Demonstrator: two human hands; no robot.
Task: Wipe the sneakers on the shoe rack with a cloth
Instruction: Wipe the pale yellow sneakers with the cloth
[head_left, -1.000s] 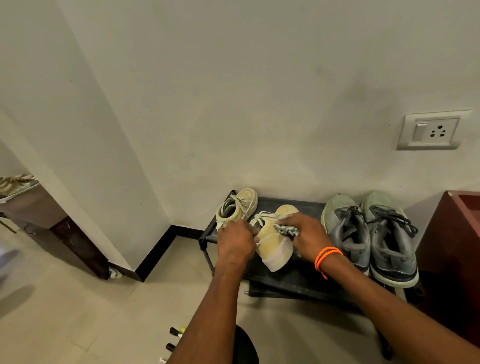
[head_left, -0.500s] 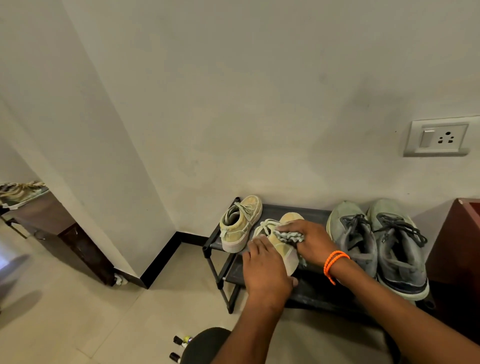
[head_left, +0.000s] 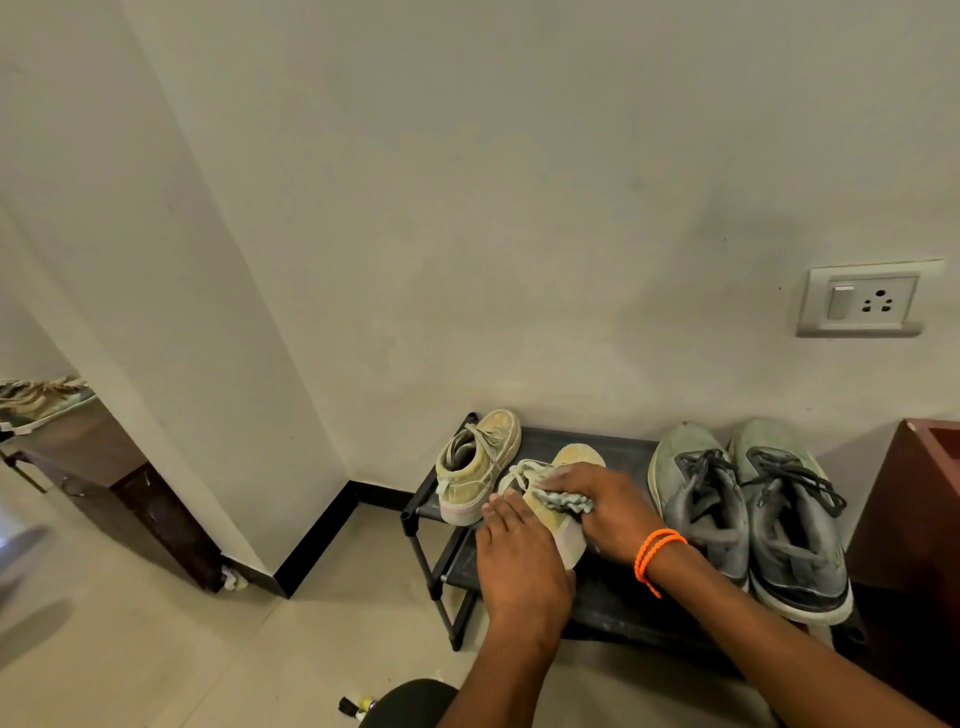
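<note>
My right hand (head_left: 608, 506) has the crumpled cloth (head_left: 563, 501) bunched under curled fingers and pressed against the side of the yellow sneaker (head_left: 558, 486); my left hand (head_left: 519, 556) lies over the heel end of that shoe, fingers fairly straight and resting on it to steady it; whether the thumb hooks round underneath I cannot tell, since the hand hides it. An orange band (head_left: 655, 551) sits on my right wrist.

The shoe I am working on lies tipped on the top shelf of the black shoe rack (head_left: 618, 597), toe toward the wall; its mate, the second yellow sneaker (head_left: 480, 465), stands just beside it at the left end of the shelf; the pair of grey sneakers (head_left: 748, 509) stands at the right end, close to my right wrist.

I judge this to be the wiping of the first pair, mid-shoe; the grey pair looks dusty on the toes. Next I would have to turn the shoe under my left hand so the cloth reaches the other side and the sole edge, keeping the laces out of the cloth's way.

Beyond the rack: a wall socket (head_left: 860, 301) up on the right; a reddish cabinet (head_left: 919, 519) against the rack's right end.
</note>
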